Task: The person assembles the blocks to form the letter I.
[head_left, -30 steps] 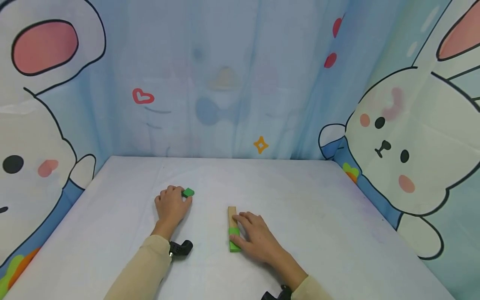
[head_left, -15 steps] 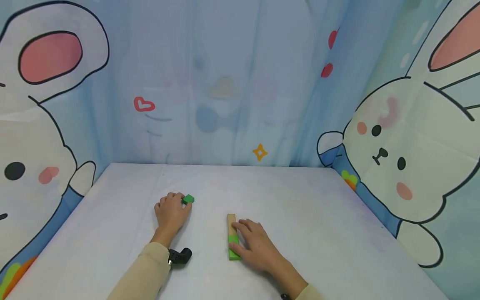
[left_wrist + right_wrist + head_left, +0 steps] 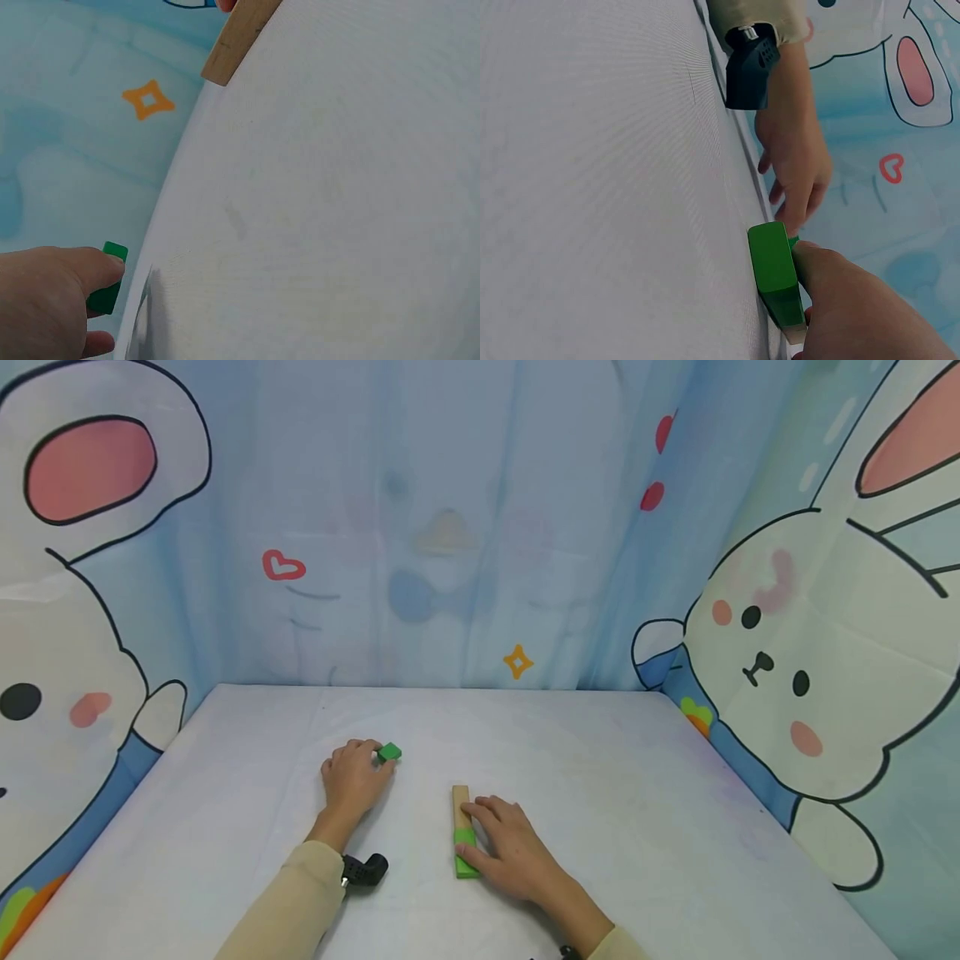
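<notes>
My left hand (image 3: 356, 781) pinches a small green block (image 3: 389, 752) between thumb and fingers, over the left middle of the table. In the left wrist view the green block (image 3: 107, 297) sticks out past the thumb tip. To the right, my right hand (image 3: 512, 852) holds a long narrow piece by its side, thumb across the green end and index finger at the wooden part. This green-and-wood block (image 3: 461, 814) has plain wood at its far end and green at its near end. Its green end face (image 3: 772, 255) fills the middle of the right wrist view.
A white cloth covers the table (image 3: 637, 810). A blue curtain (image 3: 450, 527) with printed rabbits hangs right behind its far edge. Black wrist cameras sit on both forearms, the left camera (image 3: 365, 870) jutting inward.
My left hand has shifted slightly to the right with the small green block. The right hand and the green-and-wood block stay in place; the head view has tilted a little.
</notes>
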Demonstrator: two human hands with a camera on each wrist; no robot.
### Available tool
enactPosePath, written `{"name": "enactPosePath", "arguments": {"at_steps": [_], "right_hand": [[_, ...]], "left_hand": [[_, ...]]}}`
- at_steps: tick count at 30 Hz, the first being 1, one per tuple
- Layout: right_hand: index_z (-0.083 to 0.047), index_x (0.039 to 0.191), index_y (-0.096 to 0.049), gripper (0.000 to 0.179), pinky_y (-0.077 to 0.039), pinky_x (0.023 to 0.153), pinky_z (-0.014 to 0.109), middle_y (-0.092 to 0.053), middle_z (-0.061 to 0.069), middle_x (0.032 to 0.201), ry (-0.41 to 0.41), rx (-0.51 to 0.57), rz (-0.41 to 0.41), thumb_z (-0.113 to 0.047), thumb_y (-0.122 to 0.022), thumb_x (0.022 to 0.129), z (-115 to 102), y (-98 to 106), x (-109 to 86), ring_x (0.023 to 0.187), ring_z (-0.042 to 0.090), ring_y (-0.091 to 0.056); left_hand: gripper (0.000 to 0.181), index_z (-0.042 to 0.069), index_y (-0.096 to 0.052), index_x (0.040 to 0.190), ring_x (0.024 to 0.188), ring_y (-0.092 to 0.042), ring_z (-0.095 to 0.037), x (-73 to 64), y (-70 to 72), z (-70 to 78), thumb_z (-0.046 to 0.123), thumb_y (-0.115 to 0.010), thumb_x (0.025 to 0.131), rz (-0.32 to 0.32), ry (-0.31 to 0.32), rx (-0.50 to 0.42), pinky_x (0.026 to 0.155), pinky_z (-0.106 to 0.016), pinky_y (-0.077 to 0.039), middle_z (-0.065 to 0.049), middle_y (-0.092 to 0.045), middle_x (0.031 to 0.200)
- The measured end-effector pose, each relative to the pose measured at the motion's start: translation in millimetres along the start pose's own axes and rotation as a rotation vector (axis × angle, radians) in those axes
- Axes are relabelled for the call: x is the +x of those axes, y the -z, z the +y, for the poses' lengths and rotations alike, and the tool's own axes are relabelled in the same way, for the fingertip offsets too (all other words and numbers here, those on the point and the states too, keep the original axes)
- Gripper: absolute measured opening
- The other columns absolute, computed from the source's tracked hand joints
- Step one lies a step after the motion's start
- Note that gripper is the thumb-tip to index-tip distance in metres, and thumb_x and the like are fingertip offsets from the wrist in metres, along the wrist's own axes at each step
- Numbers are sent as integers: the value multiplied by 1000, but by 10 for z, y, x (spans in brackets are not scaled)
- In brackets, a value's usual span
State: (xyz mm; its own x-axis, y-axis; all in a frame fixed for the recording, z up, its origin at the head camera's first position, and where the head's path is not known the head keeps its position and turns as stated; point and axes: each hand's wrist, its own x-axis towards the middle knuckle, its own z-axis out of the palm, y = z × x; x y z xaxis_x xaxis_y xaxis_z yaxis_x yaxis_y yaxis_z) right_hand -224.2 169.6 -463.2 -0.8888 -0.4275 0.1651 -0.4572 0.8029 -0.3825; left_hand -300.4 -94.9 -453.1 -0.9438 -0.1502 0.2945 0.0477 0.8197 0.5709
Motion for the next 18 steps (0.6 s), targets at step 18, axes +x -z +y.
{"name": "enactPosePath", "arguments": {"at_steps": [18], "right_hand": [[-19, 151, -52, 64, -27, 124, 64, -51, 11, 153, 4, -17, -1, -57, -58, 100, -12, 6, 2, 147, 36, -43]], "left_hand": [[37, 5, -71, 124, 121, -62, -41, 17, -48, 128, 26, -74, 94, -61, -87, -37, 104, -60, -46, -20, -68, 129]]}}
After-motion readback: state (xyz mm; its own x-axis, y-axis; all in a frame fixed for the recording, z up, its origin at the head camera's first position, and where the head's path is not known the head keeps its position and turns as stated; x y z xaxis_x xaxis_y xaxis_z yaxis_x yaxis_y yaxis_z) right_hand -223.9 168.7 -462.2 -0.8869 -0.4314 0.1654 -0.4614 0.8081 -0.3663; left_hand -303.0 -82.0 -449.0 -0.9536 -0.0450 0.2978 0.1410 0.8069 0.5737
